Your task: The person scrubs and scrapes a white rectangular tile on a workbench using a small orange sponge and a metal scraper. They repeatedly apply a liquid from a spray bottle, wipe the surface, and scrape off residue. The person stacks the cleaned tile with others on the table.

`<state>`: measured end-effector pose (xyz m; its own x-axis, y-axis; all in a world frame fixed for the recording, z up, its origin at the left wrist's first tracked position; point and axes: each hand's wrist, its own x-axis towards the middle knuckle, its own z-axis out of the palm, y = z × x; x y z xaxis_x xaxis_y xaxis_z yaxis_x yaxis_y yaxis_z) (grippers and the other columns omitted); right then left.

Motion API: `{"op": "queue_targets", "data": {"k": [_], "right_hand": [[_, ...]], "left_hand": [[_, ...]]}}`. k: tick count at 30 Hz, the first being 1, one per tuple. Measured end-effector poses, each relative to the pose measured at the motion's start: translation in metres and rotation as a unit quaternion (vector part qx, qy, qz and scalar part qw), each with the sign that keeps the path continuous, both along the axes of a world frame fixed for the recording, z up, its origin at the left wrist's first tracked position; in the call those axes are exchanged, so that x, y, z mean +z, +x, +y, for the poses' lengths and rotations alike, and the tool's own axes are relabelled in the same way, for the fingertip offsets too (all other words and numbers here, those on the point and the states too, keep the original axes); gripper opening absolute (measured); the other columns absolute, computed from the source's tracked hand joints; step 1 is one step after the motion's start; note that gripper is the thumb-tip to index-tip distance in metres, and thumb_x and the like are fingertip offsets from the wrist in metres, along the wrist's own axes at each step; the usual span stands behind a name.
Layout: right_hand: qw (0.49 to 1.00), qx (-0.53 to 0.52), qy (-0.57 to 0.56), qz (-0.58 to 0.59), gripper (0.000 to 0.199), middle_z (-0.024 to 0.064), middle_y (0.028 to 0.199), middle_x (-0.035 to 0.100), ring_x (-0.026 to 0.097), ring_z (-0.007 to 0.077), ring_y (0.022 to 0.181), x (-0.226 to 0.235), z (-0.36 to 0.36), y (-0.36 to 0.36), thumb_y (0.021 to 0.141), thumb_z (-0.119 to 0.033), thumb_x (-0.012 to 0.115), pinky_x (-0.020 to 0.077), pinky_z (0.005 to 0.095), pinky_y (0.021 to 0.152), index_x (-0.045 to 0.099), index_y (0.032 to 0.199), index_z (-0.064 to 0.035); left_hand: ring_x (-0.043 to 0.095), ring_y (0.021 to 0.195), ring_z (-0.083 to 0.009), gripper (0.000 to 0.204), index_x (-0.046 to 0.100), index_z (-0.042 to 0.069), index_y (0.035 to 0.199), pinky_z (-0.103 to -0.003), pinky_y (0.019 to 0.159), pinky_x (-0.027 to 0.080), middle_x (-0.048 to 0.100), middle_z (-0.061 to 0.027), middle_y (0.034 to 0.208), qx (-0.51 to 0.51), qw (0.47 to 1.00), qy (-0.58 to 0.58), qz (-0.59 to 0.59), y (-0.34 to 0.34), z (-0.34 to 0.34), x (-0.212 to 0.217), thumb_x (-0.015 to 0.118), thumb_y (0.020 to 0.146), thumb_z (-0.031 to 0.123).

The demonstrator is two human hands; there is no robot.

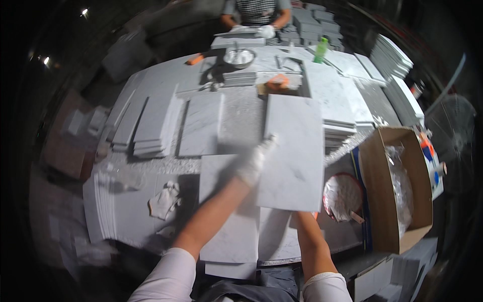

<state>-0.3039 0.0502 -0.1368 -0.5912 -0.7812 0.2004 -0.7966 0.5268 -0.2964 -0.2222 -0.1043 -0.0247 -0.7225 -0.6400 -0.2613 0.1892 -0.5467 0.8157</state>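
A rectangular marble tile, white with faint grey veins, is raised in front of me above other tiles. My left hand, in a white glove and slightly blurred, grips its left edge. My right forearm reaches under the tile's near end, where the tile covers the hand and its fingers. Beneath my left arm lies another pale marble tile on the near side of the table. A bit of something orange shows beside my right forearm, too small to name.
A white work glove lies at left. To the right are a round red-rimmed container and a cardboard box with clear plastic. Tile stacks, a bowl and a green bottle stand farther off. A gloved co-worker handles tiles opposite.
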Motion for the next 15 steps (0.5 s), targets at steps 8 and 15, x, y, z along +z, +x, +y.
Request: {"op": "queue_targets", "data": {"k": [8, 15], "right_hand": [[0.997, 0.0, -0.041, 0.068, 0.018, 0.0071, 0.101, 0.067, 0.06, 0.0266, 0.104, 0.01, -0.047, -0.016, 0.081, -0.02, 0.063, 0.0482, 0.0394, 0.089, 0.069, 0.097, -0.0138], [0.979, 0.058, -0.18, 0.072, 0.017, 0.0061, 0.112, 0.063, 0.058, 0.0274, 0.107, 0.034, -0.041, -0.018, 0.082, -0.022, 0.066, 0.049, 0.0411, 0.09, 0.064, 0.097, -0.0148]], "left_hand": [[0.054, 0.128, -0.0119, 0.048, 0.054, -0.002, 0.143, -0.027, 0.113, 0.04, 0.059, -0.0039, 0.14, 0.059, 0.995, -0.075, -0.015, -0.036, -0.124, -0.013, 0.058, 0.107, 0.029], [0.047, 0.137, -0.0143, 0.052, 0.049, -0.005, 0.147, -0.028, 0.118, 0.032, 0.054, -0.0057, 0.148, 0.059, 0.995, -0.079, -0.009, -0.102, -0.17, -0.006, 0.054, 0.108, 0.029]]}}
